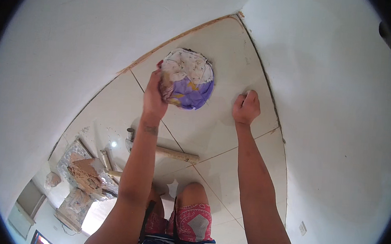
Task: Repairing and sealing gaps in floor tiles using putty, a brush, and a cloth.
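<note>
My left hand grips the left edge of a round patchwork cloth rag, white with small dark marks on top and purple and yellow below. The rag is held above the tiled floor, near the corner. To the right, my right hand is closed in a fist low over the tiles by the right wall. Whatever it may hold is hidden by the fingers. A hammer with a wooden handle lies on the floor between my arms, its metal head partly behind my left forearm.
White walls meet at the far corner, with a brown strip along the floor's far left edge. Torn cardboard and foil sheeting lie at the left, beside another wooden-handled tool. A wall socket sits low on the right wall.
</note>
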The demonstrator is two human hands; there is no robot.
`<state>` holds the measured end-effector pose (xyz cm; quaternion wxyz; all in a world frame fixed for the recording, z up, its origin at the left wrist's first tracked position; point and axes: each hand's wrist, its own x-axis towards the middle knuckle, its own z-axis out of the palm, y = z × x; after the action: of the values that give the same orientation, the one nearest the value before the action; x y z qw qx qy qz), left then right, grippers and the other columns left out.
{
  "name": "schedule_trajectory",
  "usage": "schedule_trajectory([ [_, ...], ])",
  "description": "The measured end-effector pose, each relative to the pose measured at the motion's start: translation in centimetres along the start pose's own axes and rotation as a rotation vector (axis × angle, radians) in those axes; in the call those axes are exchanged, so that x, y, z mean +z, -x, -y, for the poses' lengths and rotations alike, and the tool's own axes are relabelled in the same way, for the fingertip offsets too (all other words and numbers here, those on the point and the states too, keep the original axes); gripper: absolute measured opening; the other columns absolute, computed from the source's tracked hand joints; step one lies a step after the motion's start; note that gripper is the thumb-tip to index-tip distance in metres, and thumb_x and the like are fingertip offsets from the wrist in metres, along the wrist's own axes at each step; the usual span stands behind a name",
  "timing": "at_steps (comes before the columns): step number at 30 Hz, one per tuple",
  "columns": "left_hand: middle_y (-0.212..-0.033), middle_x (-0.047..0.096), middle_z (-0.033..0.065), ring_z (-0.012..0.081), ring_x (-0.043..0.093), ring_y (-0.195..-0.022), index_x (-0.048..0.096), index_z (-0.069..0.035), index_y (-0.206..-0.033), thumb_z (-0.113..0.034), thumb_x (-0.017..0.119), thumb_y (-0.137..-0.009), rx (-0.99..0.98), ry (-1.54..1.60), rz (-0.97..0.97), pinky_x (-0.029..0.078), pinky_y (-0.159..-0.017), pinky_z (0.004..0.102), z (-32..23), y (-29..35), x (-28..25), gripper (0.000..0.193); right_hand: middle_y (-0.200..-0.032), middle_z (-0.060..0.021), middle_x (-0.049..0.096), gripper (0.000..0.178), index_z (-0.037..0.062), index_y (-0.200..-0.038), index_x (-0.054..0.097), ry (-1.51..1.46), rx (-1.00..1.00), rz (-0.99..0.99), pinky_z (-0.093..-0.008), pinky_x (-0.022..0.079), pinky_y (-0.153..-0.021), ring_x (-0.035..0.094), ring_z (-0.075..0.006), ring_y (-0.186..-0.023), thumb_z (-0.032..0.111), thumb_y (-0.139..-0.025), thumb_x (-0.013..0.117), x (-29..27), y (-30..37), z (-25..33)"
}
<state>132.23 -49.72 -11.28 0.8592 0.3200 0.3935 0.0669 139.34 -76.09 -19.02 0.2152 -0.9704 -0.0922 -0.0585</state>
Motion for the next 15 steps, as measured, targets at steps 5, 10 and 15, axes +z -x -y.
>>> schedule_trajectory([
  [5,-0.128,0.053,0.0120,0.0274,0.051,-0.116,0.046,-0.001,-0.129,-0.031,0.035,-0.091,-0.120,0.254,0.079,0.040,-0.098,0.0414,-1.2,1.1,-2.9,0.049,-0.081,-0.0111,0.055,0.016,0.0062,-0.086,0.046,0.033,0.006,-0.019,-0.0434,0.047,-0.058,0.056,-0.0334,-0.071,0.012,-0.075,0.055,0.0,0.1,-0.1],
  [10,-0.131,0.051,0.0146,0.0294,0.048,-0.120,0.042,-0.001,-0.133,-0.041,0.034,-0.090,-0.210,0.317,0.136,0.034,-0.103,0.0437,-1.7,1.6,-3.1,0.060,-0.081,-0.0112,0.055,0.016,0.0057,-0.088,0.046,0.030,-0.025,-0.042,-0.0448,0.046,-0.058,0.056,-0.0339,-0.070,0.012,-0.075,0.054,-0.1,-0.1,-0.2],
  [15,-0.134,0.048,0.0127,0.0272,0.046,-0.122,0.036,-0.002,-0.137,-0.026,0.045,-0.090,-0.051,0.246,0.214,0.035,-0.103,0.0418,-0.6,2.2,-2.5,0.054,-0.081,-0.0115,0.055,0.015,0.0055,-0.087,0.046,0.035,-0.037,-0.063,-0.0455,0.046,-0.057,0.056,-0.0345,-0.069,0.011,-0.075,0.053,-0.2,-0.1,-0.1],
])
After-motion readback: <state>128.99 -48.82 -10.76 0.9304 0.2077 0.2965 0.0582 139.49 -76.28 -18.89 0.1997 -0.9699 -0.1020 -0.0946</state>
